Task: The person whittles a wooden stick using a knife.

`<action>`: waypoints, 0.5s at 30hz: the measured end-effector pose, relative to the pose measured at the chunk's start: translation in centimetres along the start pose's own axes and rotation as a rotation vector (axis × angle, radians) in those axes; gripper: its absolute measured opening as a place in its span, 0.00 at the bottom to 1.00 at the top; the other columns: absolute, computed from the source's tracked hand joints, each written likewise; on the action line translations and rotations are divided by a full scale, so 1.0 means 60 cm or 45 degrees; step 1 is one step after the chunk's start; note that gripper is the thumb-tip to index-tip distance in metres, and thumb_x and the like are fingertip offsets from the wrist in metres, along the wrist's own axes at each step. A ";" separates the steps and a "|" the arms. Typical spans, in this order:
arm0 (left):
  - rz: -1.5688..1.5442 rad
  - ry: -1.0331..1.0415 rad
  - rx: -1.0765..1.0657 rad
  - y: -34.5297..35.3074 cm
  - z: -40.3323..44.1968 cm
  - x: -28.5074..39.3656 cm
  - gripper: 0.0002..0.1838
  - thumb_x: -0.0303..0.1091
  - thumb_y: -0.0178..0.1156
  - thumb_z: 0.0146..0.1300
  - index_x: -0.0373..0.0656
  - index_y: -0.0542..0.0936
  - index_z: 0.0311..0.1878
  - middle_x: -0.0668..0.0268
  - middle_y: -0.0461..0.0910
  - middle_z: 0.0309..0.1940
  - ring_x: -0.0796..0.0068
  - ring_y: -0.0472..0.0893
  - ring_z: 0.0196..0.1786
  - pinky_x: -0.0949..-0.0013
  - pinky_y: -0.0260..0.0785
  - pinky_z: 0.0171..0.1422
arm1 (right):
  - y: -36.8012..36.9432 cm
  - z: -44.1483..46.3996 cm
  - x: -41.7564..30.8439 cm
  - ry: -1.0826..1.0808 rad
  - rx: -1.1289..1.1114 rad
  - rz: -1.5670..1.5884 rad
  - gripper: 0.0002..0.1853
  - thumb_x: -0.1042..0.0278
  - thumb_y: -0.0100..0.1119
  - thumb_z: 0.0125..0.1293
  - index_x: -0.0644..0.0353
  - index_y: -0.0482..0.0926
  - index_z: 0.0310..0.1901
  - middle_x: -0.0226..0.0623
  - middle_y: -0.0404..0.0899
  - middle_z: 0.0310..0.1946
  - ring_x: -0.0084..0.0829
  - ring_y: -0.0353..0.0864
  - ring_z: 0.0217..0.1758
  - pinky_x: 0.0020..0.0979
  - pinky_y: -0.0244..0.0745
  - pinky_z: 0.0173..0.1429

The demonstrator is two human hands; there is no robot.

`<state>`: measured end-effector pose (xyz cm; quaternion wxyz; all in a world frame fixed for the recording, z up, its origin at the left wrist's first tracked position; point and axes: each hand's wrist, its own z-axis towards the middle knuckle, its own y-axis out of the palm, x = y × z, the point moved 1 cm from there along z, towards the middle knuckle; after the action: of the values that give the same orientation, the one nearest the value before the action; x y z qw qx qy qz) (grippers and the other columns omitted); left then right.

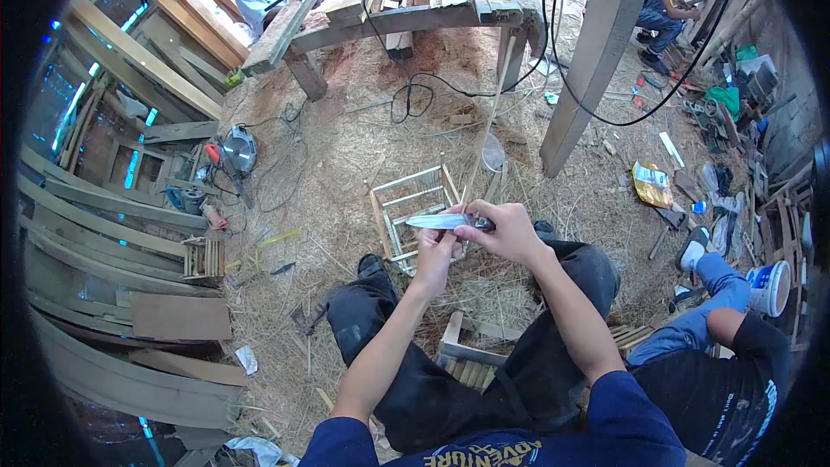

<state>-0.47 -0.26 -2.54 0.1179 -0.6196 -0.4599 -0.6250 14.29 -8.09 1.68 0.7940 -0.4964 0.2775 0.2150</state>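
Observation:
A knife (pixel 439 221) with a broad pale blade lies sideways across my hands, its dark handle gripped in my right hand (pixel 512 235). Fingers of my left hand (pixel 435 261) are closed just under the blade, pinching what looks like the near end of a long thin wooden strip (pixel 481 143). That strip runs up and away from my hands, and its held end is mostly hidden by the blade and fingers. Just beyond and below my hands, a small frame of wooden sticks (pixel 415 194) stands on the ground between my feet.
Shavings cover the ground. Ahead is a wooden workbench (pixel 389 35) with tools on it; a post (pixel 596 60) rises to its right. A circular saw (pixel 238 151) and planks (pixel 121 207) lie left. A person (pixel 718 372) sits close on my right, near a white bucket (pixel 768 288).

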 end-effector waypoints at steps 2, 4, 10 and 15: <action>-0.043 -0.014 -0.046 -0.002 -0.002 -0.002 0.19 0.23 0.53 0.74 0.42 0.75 0.66 0.75 0.76 0.35 0.91 0.63 0.26 0.81 0.54 0.26 | -0.007 0.003 -0.003 -0.012 0.015 0.091 0.23 0.44 0.74 0.57 0.57 0.86 0.41 0.39 0.79 0.18 0.37 0.84 0.22 0.34 0.75 0.30; -0.088 -0.043 -0.053 0.001 -0.009 0.000 0.19 0.22 0.50 0.75 0.42 0.74 0.66 0.76 0.75 0.33 0.91 0.61 0.24 0.81 0.54 0.25 | -0.001 0.001 0.011 -0.056 0.050 0.078 0.23 0.44 0.76 0.55 0.57 0.87 0.39 0.39 0.80 0.19 0.37 0.83 0.21 0.33 0.74 0.29; -0.071 -0.079 -0.148 -0.008 -0.021 -0.009 0.19 0.24 0.50 0.76 0.44 0.73 0.68 0.76 0.71 0.31 0.90 0.60 0.25 0.78 0.52 0.25 | -0.009 -0.009 0.013 -0.116 0.078 0.013 0.23 0.45 0.79 0.49 0.54 0.89 0.38 0.36 0.79 0.18 0.32 0.79 0.19 0.30 0.71 0.27; -0.172 -0.139 -0.174 -0.006 -0.029 -0.011 0.19 0.28 0.53 0.76 0.44 0.73 0.68 0.76 0.70 0.31 0.89 0.61 0.27 0.79 0.52 0.26 | -0.019 -0.021 0.023 -0.170 0.137 -0.142 0.23 0.44 0.80 0.48 0.53 0.89 0.38 0.33 0.80 0.18 0.31 0.79 0.19 0.31 0.71 0.28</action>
<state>-1.74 -1.59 -2.94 0.0078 -0.6269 -0.4628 -0.6268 15.74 -9.64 1.08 0.8470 -0.4521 0.2070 0.1880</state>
